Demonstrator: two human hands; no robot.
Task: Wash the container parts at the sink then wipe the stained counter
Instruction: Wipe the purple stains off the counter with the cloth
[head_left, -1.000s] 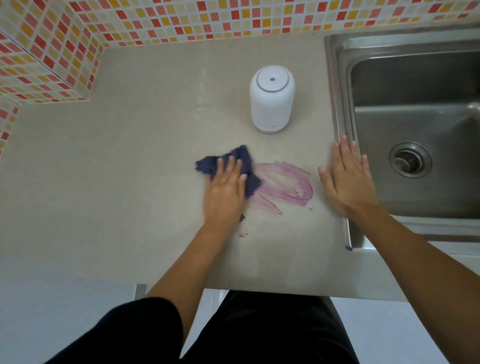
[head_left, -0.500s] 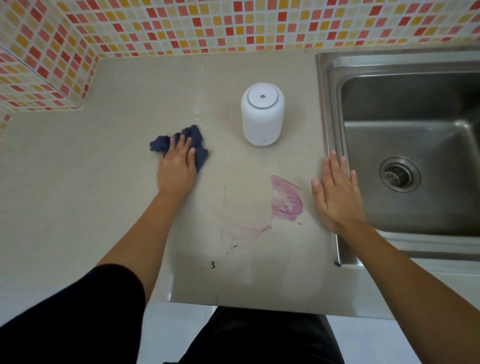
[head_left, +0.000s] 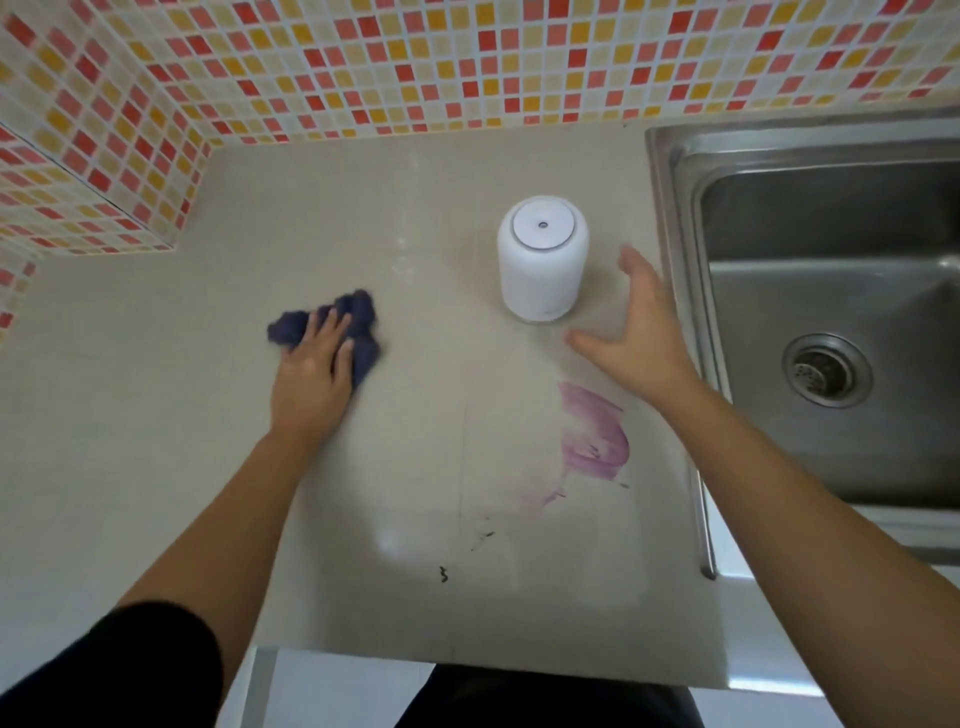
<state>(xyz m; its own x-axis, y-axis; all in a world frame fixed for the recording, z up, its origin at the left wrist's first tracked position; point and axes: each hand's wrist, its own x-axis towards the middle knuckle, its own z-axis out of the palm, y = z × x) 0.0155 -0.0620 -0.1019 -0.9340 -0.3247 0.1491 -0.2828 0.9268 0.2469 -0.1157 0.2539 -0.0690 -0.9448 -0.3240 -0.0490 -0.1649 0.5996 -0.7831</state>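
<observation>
Left hand (head_left: 311, 374) flat, fingers straight, pressing dark blue cloth (head_left: 358, 312) onto counter (head_left: 156, 415), right hand (head_left: 644, 338) spread wide, holding nothing, just beside upright white container (head_left: 543, 260), purple stain (head_left: 592, 431) near right wrist, container's faint marking unreadable

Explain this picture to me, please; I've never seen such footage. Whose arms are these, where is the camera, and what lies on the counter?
There is no machine here. A person wears one wide-angle camera on the head, so you look down along their own two bare arms. The left hand presses a bunched dark blue cloth against the beige counter. The right hand is open and blurred. It is close to a white container that stands upright, but it does not touch it and holds nothing. Nearer the person lies a purple stain, partly smeared, with a few dark specks below it. To the right is a steel sink, and behind is a tiled wall.
</observation>
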